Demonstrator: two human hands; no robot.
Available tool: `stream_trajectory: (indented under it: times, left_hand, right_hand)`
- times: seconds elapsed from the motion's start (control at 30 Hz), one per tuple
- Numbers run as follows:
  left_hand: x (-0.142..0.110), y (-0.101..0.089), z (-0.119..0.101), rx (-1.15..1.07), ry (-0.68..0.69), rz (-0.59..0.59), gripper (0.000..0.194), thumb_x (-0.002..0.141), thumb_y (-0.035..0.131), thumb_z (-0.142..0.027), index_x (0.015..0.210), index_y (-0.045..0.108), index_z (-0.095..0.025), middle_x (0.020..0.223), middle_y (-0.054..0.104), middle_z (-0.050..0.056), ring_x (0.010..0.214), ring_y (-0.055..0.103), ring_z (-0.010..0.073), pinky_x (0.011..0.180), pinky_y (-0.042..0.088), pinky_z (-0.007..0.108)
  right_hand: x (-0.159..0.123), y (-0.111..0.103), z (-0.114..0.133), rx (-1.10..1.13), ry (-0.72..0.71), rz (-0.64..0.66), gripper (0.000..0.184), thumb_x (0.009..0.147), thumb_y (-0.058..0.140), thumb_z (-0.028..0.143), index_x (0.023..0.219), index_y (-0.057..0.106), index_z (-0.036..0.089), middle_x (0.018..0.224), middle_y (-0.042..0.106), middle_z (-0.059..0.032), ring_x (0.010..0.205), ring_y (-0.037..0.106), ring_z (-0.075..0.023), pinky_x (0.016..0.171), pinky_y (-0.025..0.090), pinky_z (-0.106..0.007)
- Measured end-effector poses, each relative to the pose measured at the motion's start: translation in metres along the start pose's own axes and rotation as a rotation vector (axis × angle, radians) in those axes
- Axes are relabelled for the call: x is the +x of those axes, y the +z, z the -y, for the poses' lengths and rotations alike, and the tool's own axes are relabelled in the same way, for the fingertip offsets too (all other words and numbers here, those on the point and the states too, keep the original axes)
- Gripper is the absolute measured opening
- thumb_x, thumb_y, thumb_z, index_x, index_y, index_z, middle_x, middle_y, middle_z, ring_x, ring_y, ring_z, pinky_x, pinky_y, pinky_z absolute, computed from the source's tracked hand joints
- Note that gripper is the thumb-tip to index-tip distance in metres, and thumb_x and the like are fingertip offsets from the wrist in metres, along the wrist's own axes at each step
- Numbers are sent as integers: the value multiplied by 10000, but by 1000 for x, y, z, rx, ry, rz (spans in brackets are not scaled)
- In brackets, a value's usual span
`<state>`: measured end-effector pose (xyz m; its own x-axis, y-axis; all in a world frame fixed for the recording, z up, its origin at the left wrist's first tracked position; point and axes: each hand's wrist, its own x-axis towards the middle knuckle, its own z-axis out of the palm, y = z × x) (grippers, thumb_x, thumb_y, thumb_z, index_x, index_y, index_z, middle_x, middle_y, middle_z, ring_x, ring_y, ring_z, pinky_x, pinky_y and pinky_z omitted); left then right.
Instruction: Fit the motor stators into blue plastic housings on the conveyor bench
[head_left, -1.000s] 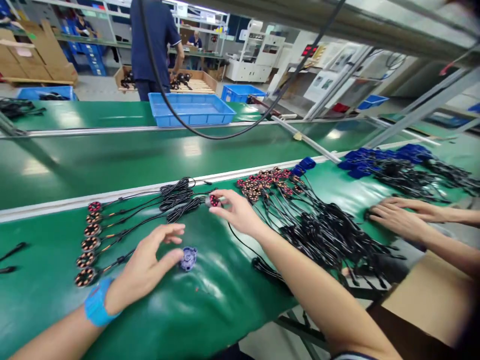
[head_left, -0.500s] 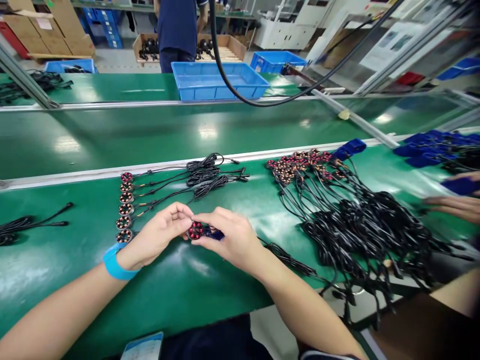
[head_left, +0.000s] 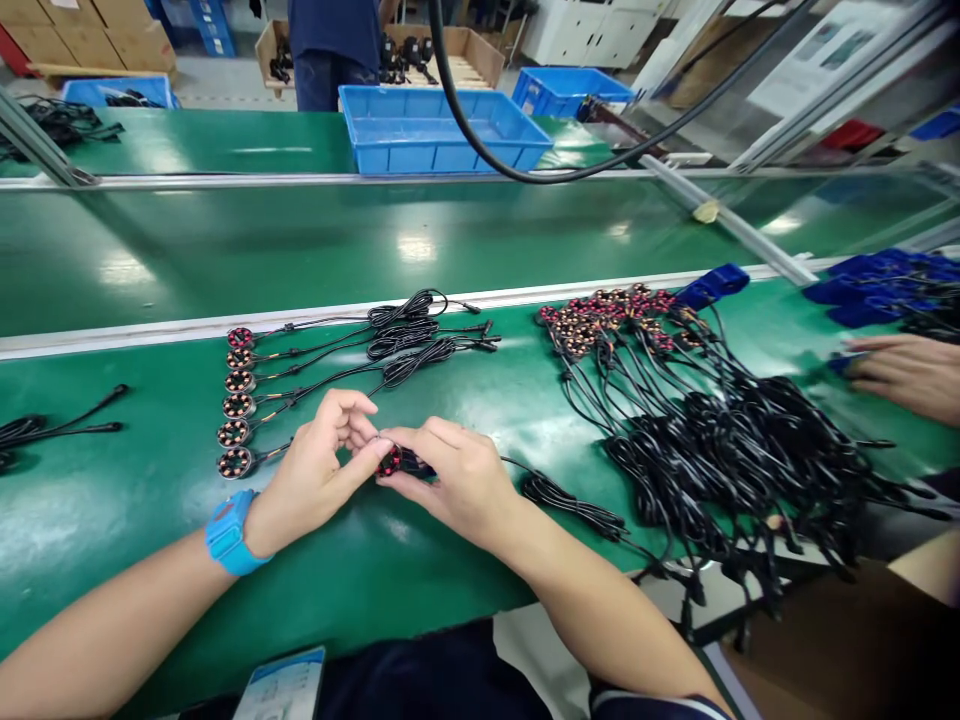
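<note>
Between my two hands is a small round motor stator [head_left: 390, 460] with red windings, its dark cable [head_left: 574, 505] running out under my right hand to a coiled bundle on the bench. My right hand [head_left: 457, 480] pinches the stator from the right, thumb below and fingers above. The thumb of my left hand [head_left: 330, 455] presses on its left edge, the other fingers curled behind and partly hidden. Left of my hands stands a column of several stators [head_left: 238, 405], mostly copper with a red one at the far end, their coiled cables [head_left: 409, 340] stretched to the right.
A big pile of stators [head_left: 592, 320] with tangled black cables [head_left: 720, 460] lies on the right. Beyond it is a co-worker's hand [head_left: 907, 375] near blue pieces [head_left: 877, 285]. A blue tray [head_left: 442, 155] stands behind the rail; a black hose [head_left: 480, 150] hangs above.
The view has shifted slightly. My left hand has turned a little, its thumb now further over the stator's edge. The co-worker's hand has shifted on the right.
</note>
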<state>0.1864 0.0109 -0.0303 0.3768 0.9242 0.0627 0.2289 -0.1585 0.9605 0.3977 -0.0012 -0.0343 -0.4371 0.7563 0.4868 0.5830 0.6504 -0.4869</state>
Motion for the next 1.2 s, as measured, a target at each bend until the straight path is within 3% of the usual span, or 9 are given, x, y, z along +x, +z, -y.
stream_trajectory:
  times: [0.17,0.27,0.33,0.43,0.53,0.67,0.9,1.03,1.2]
  left_hand:
    - [9,2,8,-58,32,169,541,1026,531,-467,1487,316,-284,1381,544,98,1260,570,206,1086,496,403]
    - [19,17,12,225,147,241,855,839,767,-558,1503,316,-264,1527,441,133,1409,452,302,1188,399,500]
    - [27,29,15,361,224,277,906,750,852,-535,1456,371,-234,1476,501,146,1364,499,337,1149,434,518]
    - [33,37,18,420,235,285,690,806,816,-366,1369,446,-219,1300,639,111,1181,643,312,1012,531,463]
    - [25,25,19,405,124,269,832,790,807,-262,1478,340,-271,1321,653,71,1157,670,285,959,549,405]
    - [2,3,19,338,-6,260,987,794,824,-288,1550,194,-365,1310,681,-15,1165,676,224,998,526,348]
    - [-13,-7,24,331,-14,234,998,791,852,-357,1545,199,-380,1331,678,-22,1236,645,218,1048,509,338]
    - [-13,-6,29,312,33,204,997,772,871,-342,1528,222,-360,1310,677,-2,1223,651,210,1055,517,341]
    - [-16,-4,37,328,129,129,880,740,894,-359,1418,336,-293,1243,670,35,1140,683,215,993,562,346]
  right_hand:
    - [6,-34,-8,105,127,-78,383,888,788,373,1212,692,194,902,672,-23,706,584,-122,660,495,-237]
    - [10,-52,-15,131,256,-163,408,822,850,364,1177,719,214,810,626,6,668,547,-119,624,487,-233]
    - [12,-56,-19,155,293,-150,414,797,869,362,1160,731,216,766,600,14,660,536,-125,612,479,-239]
    - [12,-51,-21,208,275,-83,416,789,878,315,1163,733,202,792,628,7,664,532,-123,618,469,-239]
    - [11,-39,-18,265,229,12,425,766,894,276,1151,735,193,800,636,8,674,531,-117,625,449,-230]
    - [8,-19,-12,323,192,176,435,751,906,273,1142,729,197,818,638,9,687,555,-115,634,437,-227]
    - [7,6,-7,356,249,277,415,762,898,284,1127,724,190,827,636,15,696,576,-116,639,438,-231]
    - [10,0,-9,341,241,331,437,781,879,351,1159,716,204,902,655,-6,762,610,-134,681,465,-245]
    - [10,-32,-20,279,295,598,662,848,835,338,1425,522,249,1146,658,-34,978,648,-169,842,499,-283]
